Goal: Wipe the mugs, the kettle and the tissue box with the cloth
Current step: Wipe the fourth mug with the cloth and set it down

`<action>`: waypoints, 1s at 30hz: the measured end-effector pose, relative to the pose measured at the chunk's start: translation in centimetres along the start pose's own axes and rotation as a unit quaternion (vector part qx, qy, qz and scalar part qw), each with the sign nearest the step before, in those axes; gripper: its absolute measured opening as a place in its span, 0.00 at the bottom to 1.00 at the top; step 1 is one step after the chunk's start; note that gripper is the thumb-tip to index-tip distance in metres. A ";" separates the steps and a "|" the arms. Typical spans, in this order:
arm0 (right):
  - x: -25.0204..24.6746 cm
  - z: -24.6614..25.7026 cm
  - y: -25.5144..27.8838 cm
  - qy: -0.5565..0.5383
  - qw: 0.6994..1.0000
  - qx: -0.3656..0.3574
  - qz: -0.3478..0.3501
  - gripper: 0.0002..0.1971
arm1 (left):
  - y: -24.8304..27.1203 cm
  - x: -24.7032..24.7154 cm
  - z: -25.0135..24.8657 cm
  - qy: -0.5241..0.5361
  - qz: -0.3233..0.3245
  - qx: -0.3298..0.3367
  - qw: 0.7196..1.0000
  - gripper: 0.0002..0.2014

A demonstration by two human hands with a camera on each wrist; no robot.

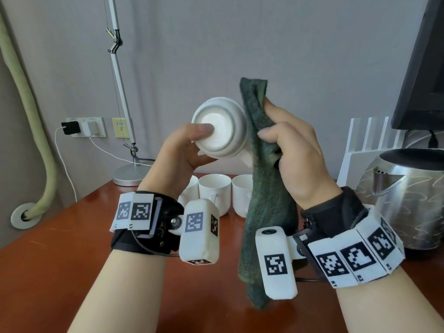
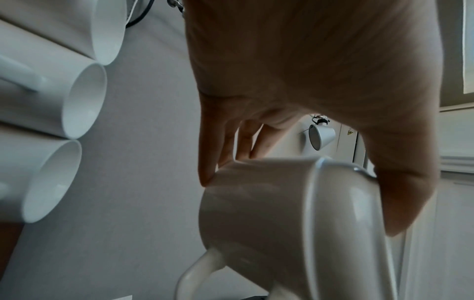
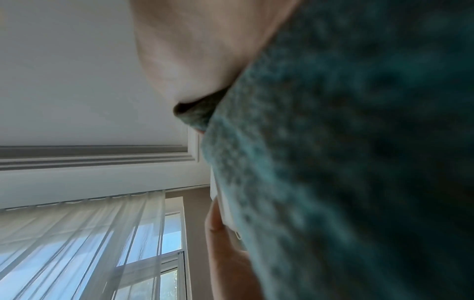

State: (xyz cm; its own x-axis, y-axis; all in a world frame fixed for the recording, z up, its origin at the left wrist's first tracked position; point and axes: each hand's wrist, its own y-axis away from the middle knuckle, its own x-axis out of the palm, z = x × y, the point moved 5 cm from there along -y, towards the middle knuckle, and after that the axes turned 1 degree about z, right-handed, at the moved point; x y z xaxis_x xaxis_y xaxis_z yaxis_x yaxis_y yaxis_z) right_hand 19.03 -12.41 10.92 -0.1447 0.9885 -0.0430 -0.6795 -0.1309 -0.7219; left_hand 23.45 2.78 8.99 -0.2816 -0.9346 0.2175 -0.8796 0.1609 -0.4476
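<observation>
My left hand (image 1: 189, 147) holds a white mug (image 1: 223, 131) up in the air on its side, base towards me, thumb pressed on the base. In the left wrist view the fingers (image 2: 225, 146) reach round the mug (image 2: 282, 213), whose handle points down. My right hand (image 1: 288, 140) grips a dark green cloth (image 1: 262, 188) and holds it against the mug's right side; the cloth hangs down to the table. The cloth (image 3: 359, 162) fills the right wrist view. Three more white mugs (image 1: 213, 188) stand on the table behind my wrists. A steel kettle (image 1: 403, 195) stands at the right.
The table (image 1: 60, 236) is red-brown wood. A desk lamp's round base (image 1: 129, 175) sits at its back left edge. A white slatted object (image 1: 367, 138) and a dark monitor (image 1: 422, 68) stand behind the kettle. Wall sockets with plugged chargers (image 1: 81, 127) are at the left.
</observation>
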 end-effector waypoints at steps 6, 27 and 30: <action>0.3 0.2 -0.1 0.088 0.995 0.016 0.038 0.23 | 0.0 0.3 0.0 0.013 -0.014 -0.011 1.000 0.44; -0.2 -1.5 -0.2 0.385 0.923 -0.018 0.010 0.31 | -0.7 1.4 0.2 0.016 -0.073 -0.023 0.997 0.24; -1.1 -1.8 -0.5 0.352 0.936 -0.017 -0.009 0.30 | -0.5 1.3 -0.3 -0.044 -0.064 -0.008 0.997 0.12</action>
State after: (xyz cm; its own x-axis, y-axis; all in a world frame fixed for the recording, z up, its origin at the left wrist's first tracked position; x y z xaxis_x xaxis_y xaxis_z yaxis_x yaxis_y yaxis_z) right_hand 20.80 -13.33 10.11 0.3841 0.7973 -0.4655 -0.6519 -0.1229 -0.7483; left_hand 23.40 1.57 9.81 -0.1329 -0.9717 0.1952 -0.9122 0.0429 -0.4075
